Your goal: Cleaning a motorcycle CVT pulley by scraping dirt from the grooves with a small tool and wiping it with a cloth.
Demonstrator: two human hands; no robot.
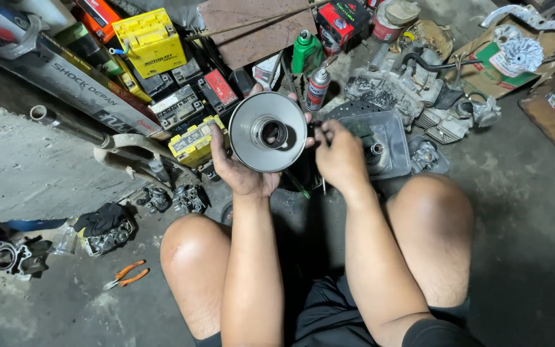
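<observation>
Above knees, metal disc [268, 132] cradled in left hand [242, 170]; right hand [338, 156] beside.

Left hand [242, 168] cupped round metal pulley disc [268, 132] from below, fingers wrapped behind rim, hub bore faced camera. Right hand [338, 156] sat just right of disc, fingertips at its edge. Grey plastic tray [390, 138] lay right of disc; yellow battery [191, 144] left; orange pliers [126, 274] well below-left.

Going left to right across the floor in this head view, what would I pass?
Orange-handled pliers → yellow rectangular battery → left hand holding a round silver metal disc with a centre hole → right hand → clear plastic tub → grey finned engine part.
</observation>
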